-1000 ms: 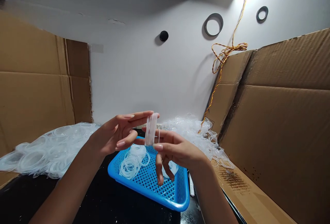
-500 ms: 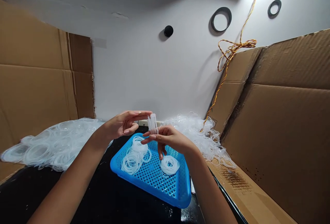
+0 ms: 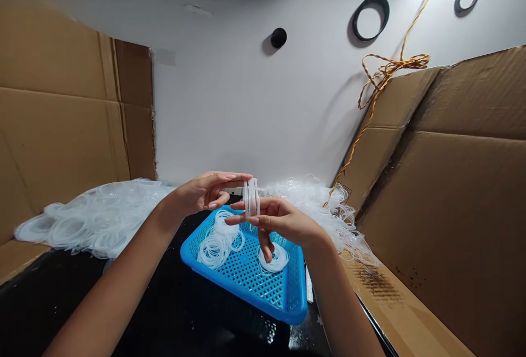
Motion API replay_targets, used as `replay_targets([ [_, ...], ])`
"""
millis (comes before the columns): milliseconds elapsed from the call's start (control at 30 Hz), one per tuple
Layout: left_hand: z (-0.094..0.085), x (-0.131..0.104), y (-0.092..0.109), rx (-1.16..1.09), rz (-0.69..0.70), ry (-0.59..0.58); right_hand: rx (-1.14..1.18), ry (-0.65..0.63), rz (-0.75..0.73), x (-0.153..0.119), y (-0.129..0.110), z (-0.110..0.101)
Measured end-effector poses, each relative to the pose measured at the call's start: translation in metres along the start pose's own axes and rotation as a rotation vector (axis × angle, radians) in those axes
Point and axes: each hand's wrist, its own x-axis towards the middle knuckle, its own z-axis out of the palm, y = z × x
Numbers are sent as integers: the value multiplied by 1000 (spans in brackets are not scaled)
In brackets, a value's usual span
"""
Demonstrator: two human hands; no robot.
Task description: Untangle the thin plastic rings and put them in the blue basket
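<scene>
Above the far part of the blue basket (image 3: 246, 298), seen from my head camera, a bundle of clear rings (image 3: 251, 198) stands upright between my two hands. My left hand (image 3: 201, 193) holds its upper end on the tips of the straight fingers, with the thumb curled apart from it. My right hand (image 3: 287, 223) holds the lower end: two fingers point left across it, and the thumb tip rests against the near side. I cannot tell exactly which fingers run through the loops.

The step in hand, as I judge it, is gathering and lining up these strands. To do it well, I want an even, gentle pull from both ends, so that every ring sits straight and none slackens or crosses its neighbour. The strands look thin and slippery, so the upper ones could slide off my left fingertips; seating them a little deeper would be safer. Too hard a pinch with my right thumb could bunch them.

Below, the basket holds coils on the left (image 3: 211, 253) and one coil on the right (image 3: 277, 258), near my lowered right fingers. Loose heaps lie outside it, one to the left (image 3: 102, 214) and one to the far right (image 3: 308, 195), both well apart from the bundle.
</scene>
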Motion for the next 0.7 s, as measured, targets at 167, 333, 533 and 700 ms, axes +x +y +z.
replay_targets([
  [167,1,0,0,49,-25,12,-83,47,-2,0,-1,4],
  [333,-3,4,-5,474,-59,260,-293,213,9,11,10,4],
  [533,-30,4,-15,741,-99,495,-381,183,196,35,34,-7],
  [700,-39,-3,-8,735,-143,432,-747,142,222,49,44,-7],
])
